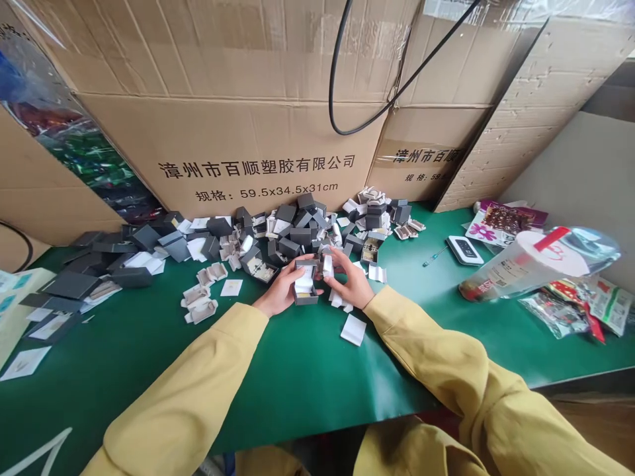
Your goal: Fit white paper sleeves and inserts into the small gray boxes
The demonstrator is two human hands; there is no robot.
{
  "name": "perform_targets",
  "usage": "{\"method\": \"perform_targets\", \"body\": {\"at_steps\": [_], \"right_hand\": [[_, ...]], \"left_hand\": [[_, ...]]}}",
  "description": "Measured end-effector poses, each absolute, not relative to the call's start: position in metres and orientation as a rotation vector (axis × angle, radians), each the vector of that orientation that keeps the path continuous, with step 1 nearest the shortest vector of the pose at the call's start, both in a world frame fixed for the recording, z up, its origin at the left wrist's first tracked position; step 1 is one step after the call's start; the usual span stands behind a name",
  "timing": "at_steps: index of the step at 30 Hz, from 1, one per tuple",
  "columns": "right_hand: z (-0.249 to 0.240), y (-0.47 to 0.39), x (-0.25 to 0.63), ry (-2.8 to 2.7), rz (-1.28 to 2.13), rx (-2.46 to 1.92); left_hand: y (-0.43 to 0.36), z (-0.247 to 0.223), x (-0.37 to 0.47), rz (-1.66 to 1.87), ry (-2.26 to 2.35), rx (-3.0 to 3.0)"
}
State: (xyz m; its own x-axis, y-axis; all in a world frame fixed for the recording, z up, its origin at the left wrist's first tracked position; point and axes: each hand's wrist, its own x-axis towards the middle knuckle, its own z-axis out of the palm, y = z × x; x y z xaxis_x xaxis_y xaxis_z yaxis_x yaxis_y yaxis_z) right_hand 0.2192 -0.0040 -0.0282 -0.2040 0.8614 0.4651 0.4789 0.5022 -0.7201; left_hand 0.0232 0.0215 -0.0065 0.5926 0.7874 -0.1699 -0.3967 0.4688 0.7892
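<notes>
My left hand point(284, 289) grips a small dark grey jewellery box point(306, 299) whose lid stands open, with white lining showing inside. Just to its right, my right hand point(351, 283) pinches a small white padded insert point(328, 266) by its sides. Behind both hands lies a heap of dark grey boxes point(300, 235) mixed with pale inserts. A few loose white inserts point(199, 303) rest left of my left hand, near a square white card point(231, 287). Below my right hand is a white folded piece point(353, 330).
More dark boxes point(74, 285) and cards are piled on the green table point(278, 383) at left. Large cardboard cartons point(258, 145) stand behind, with a black cable point(331, 99) hanging down. At right are a plastic drink cup point(516, 264), a white device point(465, 250) and snack packets point(610, 304).
</notes>
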Motion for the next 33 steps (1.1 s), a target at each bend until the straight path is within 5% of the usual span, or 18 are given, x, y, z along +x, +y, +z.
{"method": "perform_targets", "body": {"at_steps": [16, 33], "right_hand": [[-0.032, 0.003, 0.219, -1.444, 1.007, -1.056], [-0.028, -0.001, 0.208, -1.763, 0.657, -1.100]], "left_hand": [[0.019, -0.012, 0.015, 0.709, 0.627, 0.826], [0.008, -0.011, 0.030, 0.967, 0.817, 1.199]]}}
